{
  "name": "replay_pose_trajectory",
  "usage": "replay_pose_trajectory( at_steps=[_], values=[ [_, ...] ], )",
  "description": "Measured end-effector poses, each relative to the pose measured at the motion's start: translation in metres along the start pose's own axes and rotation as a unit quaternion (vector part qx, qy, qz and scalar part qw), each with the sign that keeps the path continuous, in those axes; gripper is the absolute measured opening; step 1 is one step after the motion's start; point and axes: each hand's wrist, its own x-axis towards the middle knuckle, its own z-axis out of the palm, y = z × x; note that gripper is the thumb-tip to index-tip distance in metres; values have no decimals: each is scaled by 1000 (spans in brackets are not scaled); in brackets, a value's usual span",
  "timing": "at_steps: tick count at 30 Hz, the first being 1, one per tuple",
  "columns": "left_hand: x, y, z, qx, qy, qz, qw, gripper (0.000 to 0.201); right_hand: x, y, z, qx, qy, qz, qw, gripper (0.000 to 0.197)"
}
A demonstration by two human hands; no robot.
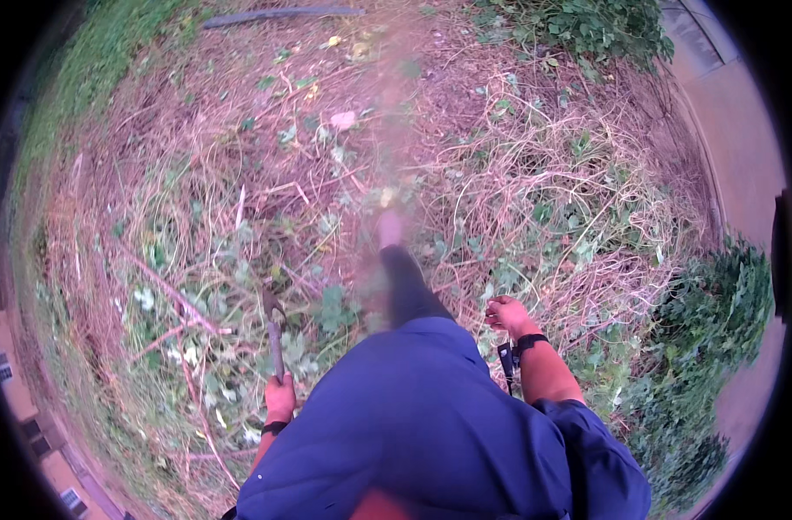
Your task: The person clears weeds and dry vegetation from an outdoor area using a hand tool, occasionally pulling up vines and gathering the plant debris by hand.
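Down at the left, my left hand is closed around the wooden handle of a short tool. Its dark metal head has a hooked or forked shape and points forward, over the cut vines. On the right my right hand hangs beside my body above tangled stems, touching none that I can see. Its fingers are loosely bent and a little apart, with nothing visible in them. A dark band circles each wrist, and a small black object hangs near the right one. One leg reaches forward, blurred at the foot.
Dry, tangled vines and wilted leaves cover the ground, with woody sticks at the left. Green bushes stand at the right beside paving. A long grey pole lies at the far edge; buildings appear lower left.
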Motion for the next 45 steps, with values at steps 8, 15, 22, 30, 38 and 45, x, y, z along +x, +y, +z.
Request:
replay_pose_trajectory(
  at_steps=[8, 15, 22, 30, 38, 45],
  values=[
    [139, 188, -36, 44, 4, 28, 999, 46, 129, -143, 3, 31, -39, -42, 998, 28],
    [234, 365, -88, -2, -8, 85, 996, 45, 159, -279, -41, 100, -2, -78, 992, 28],
    [303, 507, -111, 55, -33, 83, 994, 45, 182, -340, -85, 193, 44, -53, 979, 30],
    [411, 666, -113, 168, -88, 200, 961, 47, 225, -391, -96, 296, 87, 51, 950, 30],
    [492, 898, -132, 150, -176, 224, 947, 41, 238, -529, -142, 349, 119, 19, 930, 35],
    [504, 1033, -139, 140, -165, 264, 940, 36, 234, -642, -211, 297, 164, -3, 941, 32]
  ],
)
